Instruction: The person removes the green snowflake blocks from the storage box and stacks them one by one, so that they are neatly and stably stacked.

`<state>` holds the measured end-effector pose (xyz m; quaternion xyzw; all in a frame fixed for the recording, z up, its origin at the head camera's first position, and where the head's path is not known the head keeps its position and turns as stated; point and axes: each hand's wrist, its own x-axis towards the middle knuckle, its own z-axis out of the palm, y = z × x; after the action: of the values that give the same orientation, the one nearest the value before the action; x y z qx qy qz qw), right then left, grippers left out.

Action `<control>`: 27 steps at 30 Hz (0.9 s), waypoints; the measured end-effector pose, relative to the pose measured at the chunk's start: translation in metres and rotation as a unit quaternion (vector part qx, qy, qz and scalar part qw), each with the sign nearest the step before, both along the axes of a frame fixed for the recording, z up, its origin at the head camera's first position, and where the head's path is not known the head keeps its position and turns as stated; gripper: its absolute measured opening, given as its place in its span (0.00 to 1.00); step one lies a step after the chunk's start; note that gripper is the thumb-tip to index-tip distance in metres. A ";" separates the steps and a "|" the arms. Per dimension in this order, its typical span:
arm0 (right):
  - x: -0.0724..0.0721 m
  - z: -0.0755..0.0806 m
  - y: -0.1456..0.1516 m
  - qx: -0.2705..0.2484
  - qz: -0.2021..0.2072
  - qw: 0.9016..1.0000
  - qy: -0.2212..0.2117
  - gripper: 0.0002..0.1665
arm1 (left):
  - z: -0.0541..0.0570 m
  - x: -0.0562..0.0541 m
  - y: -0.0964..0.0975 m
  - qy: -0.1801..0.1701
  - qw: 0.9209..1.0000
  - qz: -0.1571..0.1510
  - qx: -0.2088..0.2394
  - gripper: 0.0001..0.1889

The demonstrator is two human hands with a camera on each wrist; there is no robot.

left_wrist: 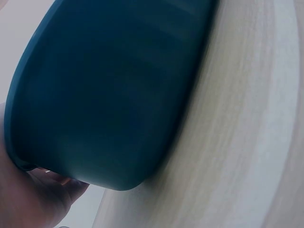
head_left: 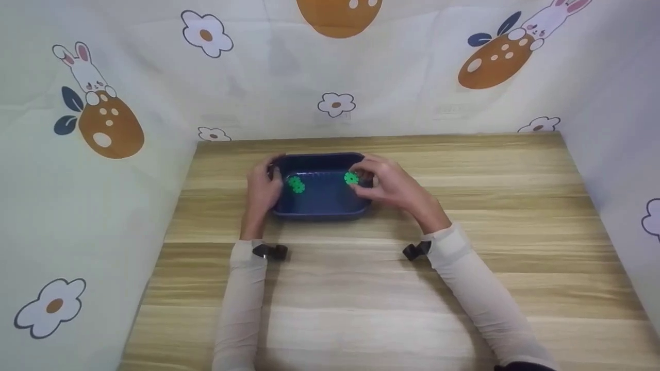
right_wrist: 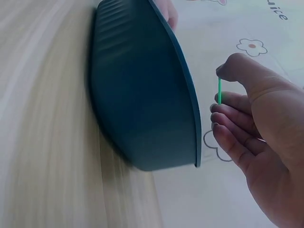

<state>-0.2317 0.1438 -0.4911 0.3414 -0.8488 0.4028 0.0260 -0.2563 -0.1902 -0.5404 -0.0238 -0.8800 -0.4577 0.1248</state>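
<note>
A dark blue plastic basin [head_left: 322, 200] with rounded corners stands on the wooden table. My left hand [head_left: 264, 188] grips its left end, thumb over the rim and inside the wall; the left wrist view shows the basin's outer side [left_wrist: 104, 95] close up. Between thumb and fingertip my right hand [head_left: 394, 186] pinches a green notched plastic disc [head_left: 348, 180], over the basin's right part in the head view. The right wrist view has that thin disc [right_wrist: 219, 90] edge-on, above rim level. Overlapping green notched discs [head_left: 297, 186] lie at the left inside the basin.
Pale cloth walls [head_left: 268, 77] printed with rabbits and flowers enclose the table [head_left: 340, 288] at the back and both sides. Small black cameras [head_left: 278, 252] sit on both wrists, over light sleeves [head_left: 240, 309].
</note>
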 end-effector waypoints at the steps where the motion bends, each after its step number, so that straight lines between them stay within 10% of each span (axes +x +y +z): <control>1: 0.000 0.000 0.003 0.000 -0.001 1.000 0.007 0.16 | 0.000 0.000 0.000 0.002 1.000 -0.001 0.000 0.22; 11: 0.005 -0.009 0.041 -0.007 -0.035 0.997 0.063 0.16 | -0.001 -0.001 0.000 0.008 1.000 0.000 0.000 0.22; 27: 0.005 -0.028 0.092 0.081 -0.145 0.986 0.032 0.19 | 0.000 0.000 0.000 -0.003 1.000 0.001 0.002 0.22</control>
<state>-0.2269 0.2361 -0.5191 0.2285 -0.9180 0.3134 0.0832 -0.2566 -0.1903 -0.5408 -0.0212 -0.8795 -0.4593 0.1226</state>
